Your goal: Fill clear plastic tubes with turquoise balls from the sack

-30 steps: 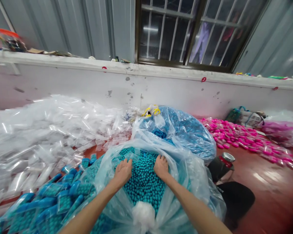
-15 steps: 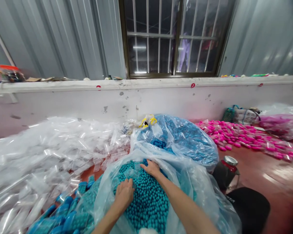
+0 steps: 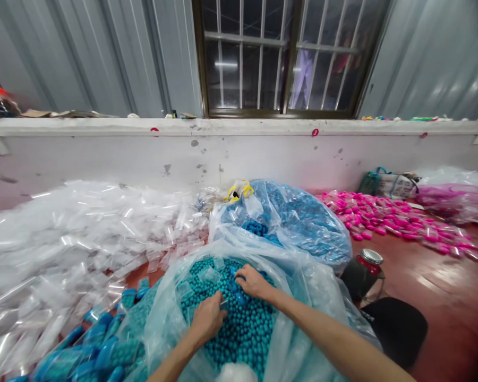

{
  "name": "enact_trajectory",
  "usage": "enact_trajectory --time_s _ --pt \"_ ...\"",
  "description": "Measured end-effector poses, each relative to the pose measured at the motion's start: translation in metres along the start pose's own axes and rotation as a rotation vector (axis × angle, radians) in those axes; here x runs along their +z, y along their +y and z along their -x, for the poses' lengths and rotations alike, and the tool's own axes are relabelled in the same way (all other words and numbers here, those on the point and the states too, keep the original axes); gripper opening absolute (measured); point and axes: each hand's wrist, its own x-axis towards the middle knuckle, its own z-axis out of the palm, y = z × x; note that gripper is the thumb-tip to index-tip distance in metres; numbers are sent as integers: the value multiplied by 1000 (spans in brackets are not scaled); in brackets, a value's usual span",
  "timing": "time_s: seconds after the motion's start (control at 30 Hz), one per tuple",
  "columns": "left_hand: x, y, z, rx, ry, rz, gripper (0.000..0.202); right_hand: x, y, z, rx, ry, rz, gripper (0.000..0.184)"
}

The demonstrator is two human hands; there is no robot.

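Note:
A large translucent plastic bag [image 3: 159,313] stands open before me, filled with small teal balls [image 3: 239,339]. My left hand [image 3: 209,317] is closed over the balls, with the edge of a small clear plastic container [image 3: 223,304] showing at its fingers. Curled inward just to its right, my right hand [image 3: 253,281] has its fingertips at shiny blue plastic caps [image 3: 238,294] lying on the balls. Its grip is partly hidden. More clear containers [image 3: 209,275] lie on the balls beyond my left hand.
Heaped clear packets [image 3: 83,233] cover the left floor, with ball-filled blue-capped containers [image 3: 115,353] nearer me. Behind stands a bag of blue pieces [image 3: 302,223]. Pink packets [image 3: 382,215], a red jar with a silver lid [image 3: 370,258] and a black rounded object [image 3: 398,329] are right.
My left hand has lifted slightly and turned, a clear edge now at its fingers. My right hand has drawn nearer, and blue caps now show on the balls under it. The view has tilted down.

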Motion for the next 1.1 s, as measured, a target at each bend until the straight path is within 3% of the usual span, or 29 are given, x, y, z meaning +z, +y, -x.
enact_trajectory --time_s 0.2,0.33,0.47,0.57,0.67,0.8,0.93,1.1 --pt "3 1 12 0 2 152 17 -11 13 -33 212 44 98 44" --pt "14 1 17 -64 -30 237 15 -14 19 -41 221 -14 128 51" --pt "21 0 17 -80 -52 236 15 -23 15 -24 157 -122 174 33" --pt "19 -1 19 -66 -66 245 17 -26 -2 -4 136 -81 230 32" --pt "17 0 22 -65 -70 232 20 -14 -27 8 117 -39 262 34" --pt "18 6 21 -81 -76 224 19 5 -48 7 124 -79 277 24" --pt "26 16 12 -119 -62 286 14 1 -39 11 120 -96 293 20" --pt "41 37 -10 -225 -84 524 13 -9 -17 43 103 -59 364 29"
